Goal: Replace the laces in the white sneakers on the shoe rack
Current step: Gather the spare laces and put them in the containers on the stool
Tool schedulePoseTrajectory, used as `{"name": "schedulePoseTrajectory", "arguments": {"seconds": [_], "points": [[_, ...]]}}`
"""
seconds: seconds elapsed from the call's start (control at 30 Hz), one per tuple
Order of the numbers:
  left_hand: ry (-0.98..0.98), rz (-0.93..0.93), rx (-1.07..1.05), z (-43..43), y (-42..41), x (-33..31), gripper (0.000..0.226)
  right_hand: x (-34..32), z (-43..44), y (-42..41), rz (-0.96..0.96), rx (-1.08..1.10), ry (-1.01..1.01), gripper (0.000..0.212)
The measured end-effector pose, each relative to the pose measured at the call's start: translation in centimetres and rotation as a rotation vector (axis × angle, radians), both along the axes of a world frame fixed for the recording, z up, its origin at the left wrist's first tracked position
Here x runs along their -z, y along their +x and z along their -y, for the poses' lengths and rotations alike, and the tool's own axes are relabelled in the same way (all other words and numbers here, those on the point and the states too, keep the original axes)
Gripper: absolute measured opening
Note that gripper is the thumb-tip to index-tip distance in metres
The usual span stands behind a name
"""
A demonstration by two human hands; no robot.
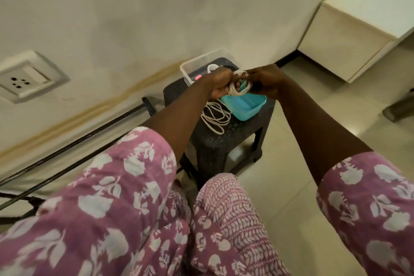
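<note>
Both of my hands meet above a small dark stool [224,141]. My left hand [220,84] and my right hand [264,80] are each closed on a bundle of white shoelaces [240,87] held between them. More white lace [215,119] hangs down from the left hand and lies looped on the stool top. A teal lid [244,105] rests on the stool just below the hands. Behind them stands a clear plastic box [201,63] with small items inside. No sneakers are in view.
A dark metal rack frame [74,141] runs along the wall at the left, with a wall socket [29,78] above it. A white cabinet [363,29] stands at the right over the tiled floor [302,163]. My knee in patterned fabric is near the stool.
</note>
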State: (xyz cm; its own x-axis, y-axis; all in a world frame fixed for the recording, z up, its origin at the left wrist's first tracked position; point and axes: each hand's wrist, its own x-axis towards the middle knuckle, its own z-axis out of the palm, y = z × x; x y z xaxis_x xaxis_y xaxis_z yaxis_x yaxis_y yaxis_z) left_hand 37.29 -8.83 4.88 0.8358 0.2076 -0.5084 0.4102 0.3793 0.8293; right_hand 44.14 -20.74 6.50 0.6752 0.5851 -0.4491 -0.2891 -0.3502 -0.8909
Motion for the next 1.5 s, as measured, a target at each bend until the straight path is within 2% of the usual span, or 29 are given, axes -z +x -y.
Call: {"name": "schedulePoseTrajectory", "arguments": {"seconds": [0.03, 0.1, 0.17, 0.2, 0.3, 0.43, 0.57, 0.7, 0.83, 1.0, 1.1, 1.2, 1.33, 1.5], "points": [[0.143, -0.013, 0.016, 0.1, 0.8, 0.3, 0.028, 0.5, 0.1, 0.4, 0.043, 0.033, -0.020, 0.024], [0.563, -0.046, 0.104, 0.3, 2.3, 1.3, 0.020, 1.7, -0.2, 1.2, 0.252, 0.053, -0.179, 0.009], [0.968, -0.096, 0.241, 0.3, 3.6, 2.1, 0.010, 3.1, -0.7, 1.9, 0.511, 0.014, -0.404, 0.012], [1.123, -0.118, 0.293, 0.2, 3.7, 2.3, 0.019, 3.6, -0.9, 1.9, 0.632, -0.010, -0.495, 0.019], [1.311, -0.149, 0.469, 0.5, 3.6, 3.2, 0.030, 4.6, -1.2, 0.7, 0.864, -0.128, -0.701, 0.031], [1.486, -0.244, 0.623, 1.4, 3.8, 4.6, 0.033, 5.3, -1.2, -0.4, 1.104, -0.389, -0.881, 0.026], [1.551, -0.343, 0.702, 1.3, 4.1, 5.6, 0.043, 5.7, -1.3, -0.6, 1.140, -0.515, -0.964, 0.026], [1.548, -0.325, 0.734, 1.3, 4.2, 5.6, 0.038, 5.7, -1.3, -0.5, 1.116, -0.529, -0.967, 0.029], [1.448, -0.119, 0.601, 0.4, 3.7, 4.1, 0.027, 4.7, -1.5, -0.8, 1.110, -0.490, -0.916, 0.031], [1.391, 0.085, 0.284, -1.7, 1.5, 1.7, 0.021, 3.4, -2.2, -2.3, 1.214, -0.270, -0.744, 0.026], [1.353, 0.103, 0.098, -2.6, -0.8, 1.8, 0.020, 3.9, -3.0, -3.7, 1.244, -0.213, -0.571, 0.024], [1.328, 0.046, 0.001, -3.1, -3.4, 3.0, 0.020, 5.6, -3.7, -5.6, 1.277, -0.320, -0.491, 0.020], [1.296, -0.046, 0.057, -3.3, -6.8, 5.8, 0.024, 8.2, -4.0, -8.1, 1.192, -0.462, -0.541, 0.021], [1.368, -0.088, 0.268, -3.4, -8.9, 8.7, 0.045, 9.8, -4.0, -9.7, 1.085, -0.522, -0.696, 0.028]]}}
